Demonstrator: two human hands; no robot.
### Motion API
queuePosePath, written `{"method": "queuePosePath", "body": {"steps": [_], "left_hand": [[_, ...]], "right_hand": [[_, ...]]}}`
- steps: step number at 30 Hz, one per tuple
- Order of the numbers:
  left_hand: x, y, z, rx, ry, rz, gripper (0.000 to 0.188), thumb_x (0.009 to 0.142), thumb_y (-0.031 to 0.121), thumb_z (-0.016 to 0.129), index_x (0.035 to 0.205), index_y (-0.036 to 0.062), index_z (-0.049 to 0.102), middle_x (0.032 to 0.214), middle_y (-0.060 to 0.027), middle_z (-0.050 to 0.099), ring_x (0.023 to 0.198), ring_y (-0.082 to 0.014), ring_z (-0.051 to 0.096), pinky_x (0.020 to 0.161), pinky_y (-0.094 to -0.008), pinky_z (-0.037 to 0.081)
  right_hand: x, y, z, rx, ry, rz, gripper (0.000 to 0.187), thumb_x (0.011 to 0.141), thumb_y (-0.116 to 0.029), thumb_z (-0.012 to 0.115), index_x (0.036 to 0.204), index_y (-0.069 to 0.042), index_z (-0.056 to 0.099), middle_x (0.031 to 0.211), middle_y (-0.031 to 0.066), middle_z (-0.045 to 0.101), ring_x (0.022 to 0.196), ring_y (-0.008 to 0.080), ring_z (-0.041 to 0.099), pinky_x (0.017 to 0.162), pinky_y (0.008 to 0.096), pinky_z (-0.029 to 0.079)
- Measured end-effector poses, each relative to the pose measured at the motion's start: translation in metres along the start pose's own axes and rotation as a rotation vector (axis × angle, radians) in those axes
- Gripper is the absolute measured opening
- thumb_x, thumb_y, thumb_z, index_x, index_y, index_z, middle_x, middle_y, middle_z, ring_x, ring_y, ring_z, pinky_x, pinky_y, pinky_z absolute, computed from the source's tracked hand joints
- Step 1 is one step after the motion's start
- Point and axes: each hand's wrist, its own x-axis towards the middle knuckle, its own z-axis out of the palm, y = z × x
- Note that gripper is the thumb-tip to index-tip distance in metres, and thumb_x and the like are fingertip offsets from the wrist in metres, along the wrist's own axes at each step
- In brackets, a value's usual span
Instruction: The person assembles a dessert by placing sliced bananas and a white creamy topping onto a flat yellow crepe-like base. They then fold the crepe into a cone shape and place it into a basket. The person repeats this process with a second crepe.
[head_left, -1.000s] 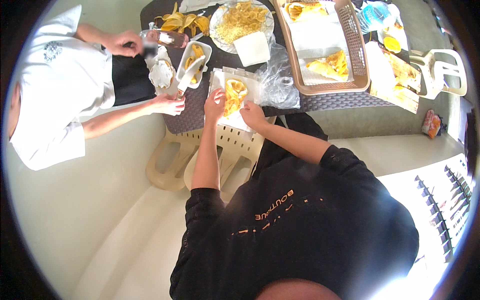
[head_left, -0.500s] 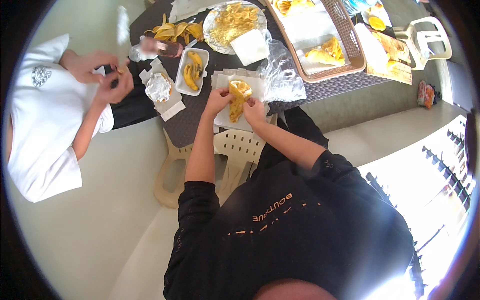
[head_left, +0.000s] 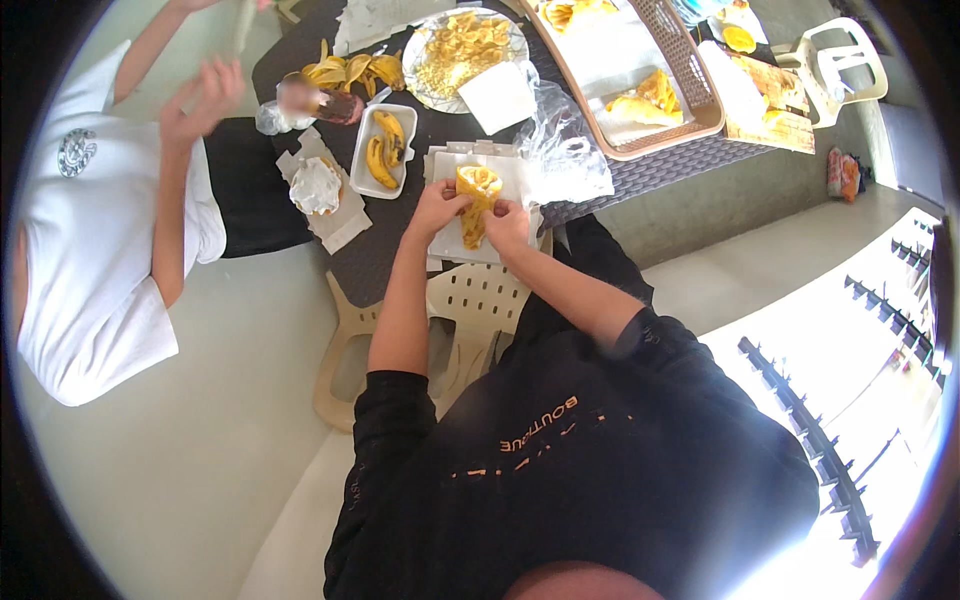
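A folded yellow crepe [head_left: 478, 184], with something white showing in its upper part, lies over a white paper sheet [head_left: 512, 170] at the table's near edge. My left hand [head_left: 438, 207] grips its left side, fingers closed. Against the lower right side, the fingers of my right hand [head_left: 507, 224] pinch the same crepe. Left of them, a white foam tray [head_left: 372, 178] holds bananas [head_left: 386, 155]. A plate [head_left: 412, 75] of thin yellow slices and crumbs, with a white square on its rim, stands beyond.
A brown basket [head_left: 712, 128] with folded crepes and crumpled clear plastic [head_left: 565, 150] are to the right. Banana peels [head_left: 355, 70] lie at the back left. A white-topped food item [head_left: 316, 186] sits on paper. A person in a white shirt [head_left: 110, 240] is at the left.
My fingers have shifted slightly on the crepe, with both hands still on it. The other person's hands have moved apart, one rising toward the top edge. The view has shifted slightly.
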Motion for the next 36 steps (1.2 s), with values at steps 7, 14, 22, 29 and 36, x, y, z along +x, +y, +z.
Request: {"method": "queuePosePath", "body": {"steps": [7,14,22,29,36], "left_hand": [[-0.007,-0.010,-0.004,-0.299,-0.046,-0.150,0.047,0.092,0.016,0.074,0.136,0.0056,0.059,0.117,-0.0060,0.070,0.106,-0.0156,0.067,0.093,-0.0336,0.055],[-0.007,-0.025,-0.005,-0.574,-0.118,-0.119,0.053,0.095,0.012,0.069,0.145,0.0081,0.052,0.121,-0.0065,0.067,0.109,-0.0193,0.065,0.096,-0.0376,0.054],[-0.021,-0.025,0.008,-0.773,-0.081,-0.085,0.049,0.096,0.007,0.066,0.143,0.0088,0.051,0.123,-0.0068,0.065,0.107,-0.0216,0.067,0.093,-0.0389,0.055],[-0.023,-0.036,0.015,-0.766,-0.045,-0.047,0.051,0.096,0.006,0.067,0.144,0.0071,0.049,0.124,-0.0066,0.064,0.110,-0.0204,0.066,0.096,-0.0382,0.055],[-0.023,-0.031,0.029,-0.309,0.155,-0.087,0.047,0.093,0.013,0.072,0.137,0.0026,0.060,0.119,-0.0091,0.072,0.105,-0.0228,0.071,0.087,-0.0392,0.059]], "right_hand": [[0.001,0.000,-0.003,0.078,-0.071,-0.061,0.042,0.079,-0.019,0.078,0.113,0.003,0.066,0.105,0.0165,0.075,0.099,0.0261,0.073,0.091,0.0367,0.056],[0.010,-0.003,-0.014,0.080,-0.209,-0.152,0.044,0.080,-0.018,0.079,0.116,0.002,0.062,0.109,0.0167,0.072,0.102,0.0250,0.072,0.091,0.0367,0.056],[0.019,-0.003,-0.023,0.055,-0.361,-0.155,0.054,0.084,-0.015,0.078,0.127,0.003,0.053,0.118,0.0200,0.068,0.107,0.0263,0.069,0.089,0.0368,0.057],[0.019,-0.005,-0.032,-0.048,-0.392,-0.219,0.053,0.084,-0.015,0.079,0.127,0.002,0.053,0.118,0.0202,0.068,0.103,0.0259,0.071,0.086,0.0371,0.058],[0.023,0.003,-0.031,-0.226,-0.257,-0.228,0.047,0.081,-0.017,0.080,0.119,0.002,0.062,0.106,0.0169,0.074,0.096,0.0246,0.073,0.086,0.0357,0.058]]}}
